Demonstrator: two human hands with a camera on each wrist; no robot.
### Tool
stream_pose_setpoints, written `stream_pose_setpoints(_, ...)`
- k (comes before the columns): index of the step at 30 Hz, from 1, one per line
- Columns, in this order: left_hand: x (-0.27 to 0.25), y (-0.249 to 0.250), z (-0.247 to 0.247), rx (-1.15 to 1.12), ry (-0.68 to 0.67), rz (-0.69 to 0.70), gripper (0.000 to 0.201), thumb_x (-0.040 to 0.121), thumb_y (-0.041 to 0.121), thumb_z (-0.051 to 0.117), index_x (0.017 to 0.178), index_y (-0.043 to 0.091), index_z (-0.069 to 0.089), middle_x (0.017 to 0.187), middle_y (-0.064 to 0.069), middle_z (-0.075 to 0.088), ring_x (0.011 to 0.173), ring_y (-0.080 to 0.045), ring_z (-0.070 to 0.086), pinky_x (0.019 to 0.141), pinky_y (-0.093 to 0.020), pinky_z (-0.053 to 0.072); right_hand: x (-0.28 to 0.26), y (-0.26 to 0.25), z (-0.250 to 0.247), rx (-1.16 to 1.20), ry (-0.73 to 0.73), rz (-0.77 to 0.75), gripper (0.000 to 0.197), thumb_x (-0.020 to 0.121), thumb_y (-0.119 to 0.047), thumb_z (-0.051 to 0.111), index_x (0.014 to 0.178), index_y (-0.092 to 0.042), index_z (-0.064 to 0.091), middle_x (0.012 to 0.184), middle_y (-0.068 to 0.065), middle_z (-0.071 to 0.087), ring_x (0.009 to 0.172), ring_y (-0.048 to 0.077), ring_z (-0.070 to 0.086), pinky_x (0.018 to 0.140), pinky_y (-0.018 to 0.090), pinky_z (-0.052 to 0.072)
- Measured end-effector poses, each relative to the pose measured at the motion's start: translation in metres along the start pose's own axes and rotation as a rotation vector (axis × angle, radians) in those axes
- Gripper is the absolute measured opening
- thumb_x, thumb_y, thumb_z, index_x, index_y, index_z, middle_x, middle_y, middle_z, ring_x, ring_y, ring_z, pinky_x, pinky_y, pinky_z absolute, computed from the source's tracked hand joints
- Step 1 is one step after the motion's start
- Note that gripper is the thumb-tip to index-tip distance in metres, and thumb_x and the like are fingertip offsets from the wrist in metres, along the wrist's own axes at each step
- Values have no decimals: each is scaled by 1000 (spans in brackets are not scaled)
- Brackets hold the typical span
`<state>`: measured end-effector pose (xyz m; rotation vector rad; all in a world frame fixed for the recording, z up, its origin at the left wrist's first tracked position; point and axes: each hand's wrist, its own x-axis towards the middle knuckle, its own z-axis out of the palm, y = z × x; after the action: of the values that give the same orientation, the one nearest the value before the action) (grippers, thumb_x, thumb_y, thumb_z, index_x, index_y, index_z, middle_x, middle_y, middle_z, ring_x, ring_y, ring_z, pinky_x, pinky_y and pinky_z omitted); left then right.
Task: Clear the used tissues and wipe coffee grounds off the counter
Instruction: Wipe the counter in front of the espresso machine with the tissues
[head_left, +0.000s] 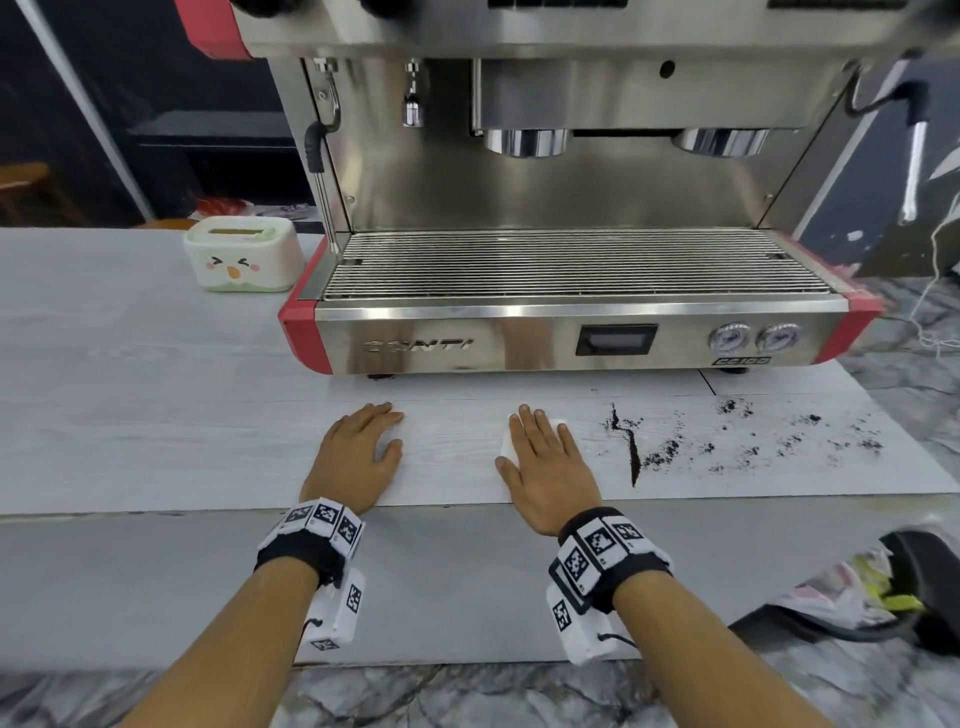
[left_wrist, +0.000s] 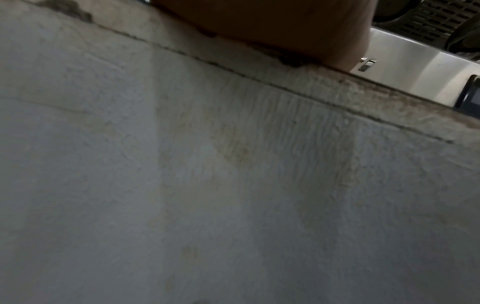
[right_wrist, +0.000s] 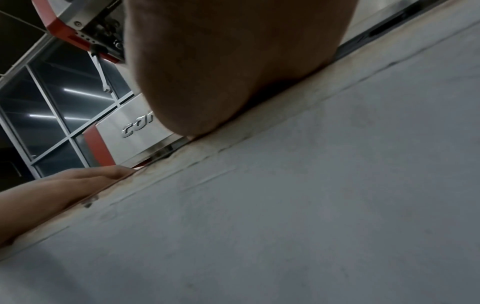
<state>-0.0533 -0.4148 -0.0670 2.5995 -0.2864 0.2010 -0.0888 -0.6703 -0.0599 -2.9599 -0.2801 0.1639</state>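
Right hand (head_left: 540, 462): we see it flat, fingers straight, pressing a white tissue (head_left: 506, 444) onto the counter (head_left: 156, 415).
Left hand (head_left: 361, 449): flat on the counter, holding nothing.
Coffee grounds (head_left: 665, 449): scattered right of the tissue, before the espresso machine (head_left: 519, 332).

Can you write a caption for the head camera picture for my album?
Right hand presses a tissue flat beside spilled coffee grounds.
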Motion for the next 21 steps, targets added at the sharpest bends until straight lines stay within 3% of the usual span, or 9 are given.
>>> stream_pose_setpoints(3, -1, 3, -2, -6, 12, 2, 49, 84, 35, 42, 129, 20, 54, 141, -1, 49, 133, -20, 40, 114, -36, 26, -6, 20, -5, 0, -11, 15, 63, 101, -45, 13, 153, -12, -3, 162, 4, -8, 149, 18, -10, 120, 36, -8)
stream_pose_setpoints(13, 2, 8, -2, 36, 3, -32, 52, 83, 37, 41, 130, 21, 54, 142, -2, 49, 134, -21, 40, 114, -37, 26, -19, 79, -21, -3, -41, 74, 64, 101, -44, 15, 153, -11, -2, 162, 6, -8, 149, 20, -9, 121, 38, -6)
stream_pose_setpoints(21, 2, 85, 31, -14, 26, 57, 54, 86, 42, 40, 137, 23, 45, 147, -1, 42, 138, -20, 33, 116, -39, 22, -27, 82, -29, 32, 36, 11, 66, 99, -47, 10, 153, -11, 0, 161, 7, -9, 149, 22, -8, 120, 40, -5)
